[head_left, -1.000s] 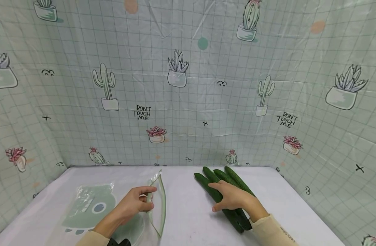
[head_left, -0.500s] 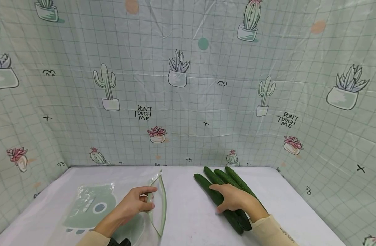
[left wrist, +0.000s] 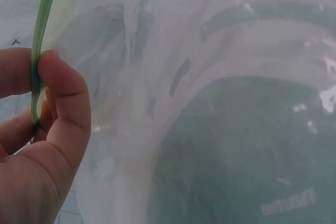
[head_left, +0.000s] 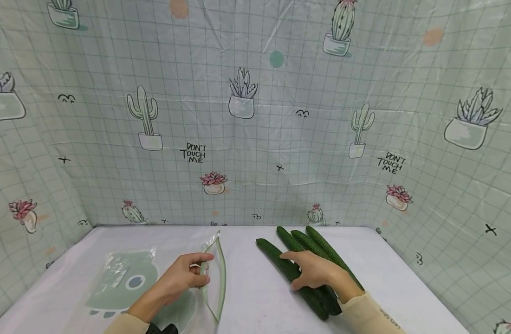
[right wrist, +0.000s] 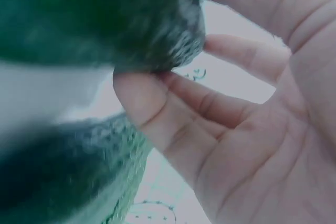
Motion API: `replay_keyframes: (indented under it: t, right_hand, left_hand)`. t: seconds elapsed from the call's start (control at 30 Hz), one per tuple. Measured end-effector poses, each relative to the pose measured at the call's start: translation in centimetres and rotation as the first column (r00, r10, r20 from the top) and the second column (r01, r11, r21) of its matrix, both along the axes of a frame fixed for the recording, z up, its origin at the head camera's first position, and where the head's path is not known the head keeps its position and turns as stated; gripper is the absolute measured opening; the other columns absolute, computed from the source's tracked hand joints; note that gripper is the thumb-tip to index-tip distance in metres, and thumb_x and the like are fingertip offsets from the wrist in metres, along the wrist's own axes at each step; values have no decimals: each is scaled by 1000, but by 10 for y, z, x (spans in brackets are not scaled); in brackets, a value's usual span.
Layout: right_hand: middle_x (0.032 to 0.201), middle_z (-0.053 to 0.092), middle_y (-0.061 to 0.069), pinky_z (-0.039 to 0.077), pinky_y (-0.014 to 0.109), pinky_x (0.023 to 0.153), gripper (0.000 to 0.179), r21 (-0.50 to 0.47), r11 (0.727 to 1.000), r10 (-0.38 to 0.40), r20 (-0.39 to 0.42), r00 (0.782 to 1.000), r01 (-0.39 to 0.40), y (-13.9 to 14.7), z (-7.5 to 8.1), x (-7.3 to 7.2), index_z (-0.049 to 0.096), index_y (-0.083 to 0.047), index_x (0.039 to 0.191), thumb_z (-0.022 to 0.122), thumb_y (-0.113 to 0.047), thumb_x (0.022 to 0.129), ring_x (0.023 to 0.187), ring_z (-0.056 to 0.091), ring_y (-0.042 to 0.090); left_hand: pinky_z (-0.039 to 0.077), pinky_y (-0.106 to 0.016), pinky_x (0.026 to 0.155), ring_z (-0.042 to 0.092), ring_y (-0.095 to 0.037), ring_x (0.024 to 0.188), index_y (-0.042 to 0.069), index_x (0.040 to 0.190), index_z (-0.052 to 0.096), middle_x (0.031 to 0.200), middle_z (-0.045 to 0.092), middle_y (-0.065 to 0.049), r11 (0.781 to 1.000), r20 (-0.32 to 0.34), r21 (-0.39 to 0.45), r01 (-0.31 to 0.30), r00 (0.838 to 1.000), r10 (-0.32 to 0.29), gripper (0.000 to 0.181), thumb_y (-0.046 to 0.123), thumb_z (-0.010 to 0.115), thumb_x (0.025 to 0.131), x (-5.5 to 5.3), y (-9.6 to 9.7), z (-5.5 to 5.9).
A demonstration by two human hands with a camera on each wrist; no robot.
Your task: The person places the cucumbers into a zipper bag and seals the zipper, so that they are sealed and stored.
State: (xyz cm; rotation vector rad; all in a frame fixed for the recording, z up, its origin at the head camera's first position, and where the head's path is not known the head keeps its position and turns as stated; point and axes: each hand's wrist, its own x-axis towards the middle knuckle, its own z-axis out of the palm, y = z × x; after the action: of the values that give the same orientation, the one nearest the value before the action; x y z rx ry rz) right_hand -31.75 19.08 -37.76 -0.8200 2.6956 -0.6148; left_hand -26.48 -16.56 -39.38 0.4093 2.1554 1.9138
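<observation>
Right hand (head_left: 313, 271): thumb and fingers bent round the leftmost cucumber (head_left: 273, 252), right of centre on the tabletop (head_left: 247, 297), its tip angled away from the others. Cannot tell if it's off the surface. Three other cucumbers (head_left: 331, 253) bunched alongside, tips near the far edge; risk: a sideways knock from hand or sleeve could roll them.

Left hand (head_left: 184, 273): fingertips pinching one green lip of the dinosaur-print zip bag (head_left: 113, 283), spread toward the left edge, mouth gaping rightward. Weak spot: limp film, second lip bowed out unheld. Slack fingers, or a blunt tip striking the rim, might fold it shut. Long cucumber could also twist in a one-handed hold.
</observation>
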Motion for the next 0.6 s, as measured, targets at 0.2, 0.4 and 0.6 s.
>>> replay_keyframes:
  t: [0.2,0.4,0.6]
  right_hand:
    - [121,58,2,46,29,69,73,-17,994,112,18,994,-112,-11,0,5,46,-20,142,81,-19,77,101,55,14]
    - [122,58,2,47,28,73,72,-8,987,161,13,987,-161,-18,2,11,47,-21,141,80,-17,77,101,56,11]
    - [121,58,2,47,29,71,78,19,993,119,40,992,-120,-16,3,11,44,-23,143,82,-18,75,101,57,14]
  left_hand:
    - [39,-32,65,29,-13,63,-13,139,38,67,26,1,1000,1,0,-4,1000,4,63,-6,64,82,0,0,0]
    - [40,-31,65,32,-13,64,-13,139,38,68,29,1,1000,1,-1,-9,1000,9,65,-6,66,81,0,-1,-1]
    - [41,-30,65,34,-13,64,-14,139,37,69,32,0,1000,-7,0,-5,1000,5,65,-6,65,81,0,-1,0]
